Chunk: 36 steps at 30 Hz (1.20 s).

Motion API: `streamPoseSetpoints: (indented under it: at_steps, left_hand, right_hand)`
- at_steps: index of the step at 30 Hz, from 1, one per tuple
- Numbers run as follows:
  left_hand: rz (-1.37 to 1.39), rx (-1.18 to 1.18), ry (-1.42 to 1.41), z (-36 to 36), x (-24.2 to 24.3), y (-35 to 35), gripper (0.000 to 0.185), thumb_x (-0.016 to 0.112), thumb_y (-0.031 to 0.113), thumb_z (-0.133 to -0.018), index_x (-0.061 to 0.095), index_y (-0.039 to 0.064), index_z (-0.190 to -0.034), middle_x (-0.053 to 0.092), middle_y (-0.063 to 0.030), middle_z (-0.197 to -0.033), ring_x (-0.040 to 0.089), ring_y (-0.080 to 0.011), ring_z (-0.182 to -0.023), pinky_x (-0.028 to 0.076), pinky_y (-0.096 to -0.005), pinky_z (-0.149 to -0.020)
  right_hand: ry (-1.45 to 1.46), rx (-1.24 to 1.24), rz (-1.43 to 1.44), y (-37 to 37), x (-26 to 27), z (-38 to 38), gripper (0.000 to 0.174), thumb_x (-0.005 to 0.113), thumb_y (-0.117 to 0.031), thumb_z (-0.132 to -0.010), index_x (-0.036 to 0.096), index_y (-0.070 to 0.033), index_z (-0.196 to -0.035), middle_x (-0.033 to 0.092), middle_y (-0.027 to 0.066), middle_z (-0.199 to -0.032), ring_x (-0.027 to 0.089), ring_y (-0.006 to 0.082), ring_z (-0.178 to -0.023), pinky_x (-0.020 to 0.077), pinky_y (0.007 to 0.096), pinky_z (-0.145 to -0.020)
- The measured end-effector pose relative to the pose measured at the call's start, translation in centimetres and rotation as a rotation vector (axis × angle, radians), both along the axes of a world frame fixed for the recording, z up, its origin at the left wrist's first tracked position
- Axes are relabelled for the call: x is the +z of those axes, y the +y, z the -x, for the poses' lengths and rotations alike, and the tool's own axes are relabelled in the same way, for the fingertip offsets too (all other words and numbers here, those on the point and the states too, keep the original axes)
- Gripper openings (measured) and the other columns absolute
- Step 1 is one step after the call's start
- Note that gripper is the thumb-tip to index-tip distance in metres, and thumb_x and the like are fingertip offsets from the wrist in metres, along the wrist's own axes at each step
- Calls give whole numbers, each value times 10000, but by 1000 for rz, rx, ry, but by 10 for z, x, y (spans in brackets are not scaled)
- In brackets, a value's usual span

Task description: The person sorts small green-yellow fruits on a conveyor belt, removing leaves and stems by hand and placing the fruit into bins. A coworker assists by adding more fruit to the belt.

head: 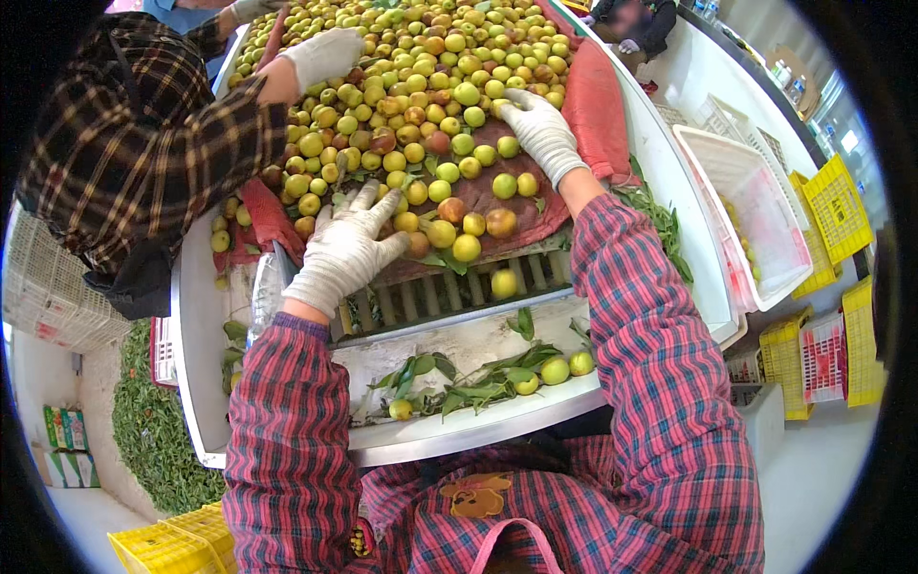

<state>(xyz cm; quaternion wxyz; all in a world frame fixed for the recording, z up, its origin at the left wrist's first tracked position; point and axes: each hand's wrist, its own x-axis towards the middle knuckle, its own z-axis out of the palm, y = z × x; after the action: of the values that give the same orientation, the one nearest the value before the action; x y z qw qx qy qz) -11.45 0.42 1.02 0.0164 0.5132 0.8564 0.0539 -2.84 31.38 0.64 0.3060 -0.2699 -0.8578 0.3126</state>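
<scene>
A large heap of yellow-green and reddish fruit lies on a sorting table, its near part on a dark red cloth. My left hand, in a white knit glove, rests spread at the heap's near left edge, fingertips against some fruit. My right hand, gloved alike, reaches to the heap's right side, its fingertips by a yellow-green fruit; whether it grips one I cannot tell. Between my arms a single fruit sits on a slatted metal grate. Leafy twigs and several fruits lie along the white near ledge.
At the left, a co-worker's gloved hand reaches over the heap. Another person is at the far right. A red padded cloth lines the right rim. White bins and yellow crates stand right; leaves cover the left floor.
</scene>
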Motion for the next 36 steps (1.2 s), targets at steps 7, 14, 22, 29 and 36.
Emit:
streamPoseSetpoints:
  at_steps: [7, 14, 22, 29, 36]
  left_hand:
    - [72, -170, 34, -20, 2, 8, 592, 514, 539, -938, 503, 201, -1423, 356, -149, -1551, 315, -340, -1439, 230, -575, -1149]
    - [-406, 63, 62, 12, -14, 10, 535, 614, 363, -900, 548, 66, -1340, 496, -219, -1416, 451, -367, -1331, 339, -423, -1127]
    - [-586, 498, 54, 73, -34, 13, 735, 589, 472, -902, 412, 17, -1450, 377, -255, -1501, 331, -440, -1392, 272, -465, -1166]
    - [-375, 598, -36, 82, -26, 40, 794, 617, 550, -842, 451, 71, -1452, 294, -284, -1536, 266, -465, -1419, 245, -456, -1182]
    - [-295, 186, -193, 46, -18, 42, 637, 619, 473, -850, 534, 153, -1394, 403, -254, -1470, 419, -404, -1348, 349, -411, -1124]
  right_hand:
    - [-633, 86, -226, -16, -23, 4, 681, 466, -566, -897, 452, -162, -1444, 402, 143, -1516, 391, 300, -1397, 330, 517, -1116]
    - [-489, 505, -339, -64, -27, 15, 822, 498, -588, -888, 328, -86, -1516, 349, 179, -1552, 343, 308, -1432, 271, 433, -1168]
    - [-323, 860, -105, -84, -17, 13, 612, 549, -488, -906, 521, -125, -1397, 555, 163, -1383, 503, 311, -1304, 377, 375, -1106]
    - [-114, -19, -26, 0, -16, 10, 522, 542, -431, -891, 605, -116, -1302, 630, 173, -1265, 586, 330, -1185, 444, 383, -1030]
    - [-386, 351, -139, -15, -27, 17, 579, 538, -386, -885, 522, -107, -1392, 584, 192, -1333, 550, 341, -1239, 420, 402, -1063]
